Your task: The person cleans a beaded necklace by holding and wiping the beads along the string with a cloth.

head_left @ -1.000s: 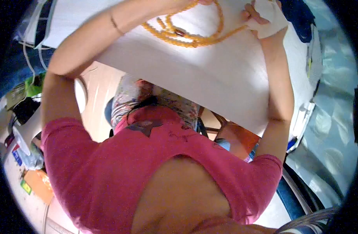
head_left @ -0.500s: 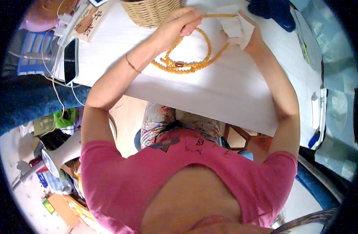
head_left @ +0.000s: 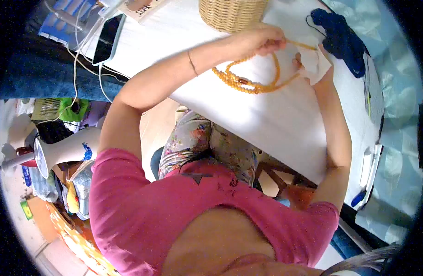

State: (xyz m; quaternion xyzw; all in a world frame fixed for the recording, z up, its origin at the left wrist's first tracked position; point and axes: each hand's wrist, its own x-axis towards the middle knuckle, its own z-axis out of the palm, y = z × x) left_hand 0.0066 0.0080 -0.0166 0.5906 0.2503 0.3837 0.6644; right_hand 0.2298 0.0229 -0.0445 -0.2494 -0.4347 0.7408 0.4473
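A long string of amber-yellow beads (head_left: 237, 84) lies looped on the white table, with a dark reddish-brown bead among them. My left hand (head_left: 262, 40) is closed on one stretch of the strand, fingers pinched together. From there a short taut length of beads runs to a folded white tissue (head_left: 314, 63). My right hand (head_left: 325, 79) grips that tissue, its thumb and fingers on either side. The strand goes into the tissue and comes out toward the loops; the beads inside are hidden.
Beyond my left hand stands a wicker basket (head_left: 232, 14). Dark blue fabric (head_left: 339, 42) lies at the far right. On the left are a phone (head_left: 109, 39) with a white cable and a blue rack (head_left: 64, 20). A white fan-like appliance (head_left: 69, 149) stands below the table.
The view has turned, so the table, basket and beads appear shifted to the right. Both hands keep their hold, with the strand still stretched between them.
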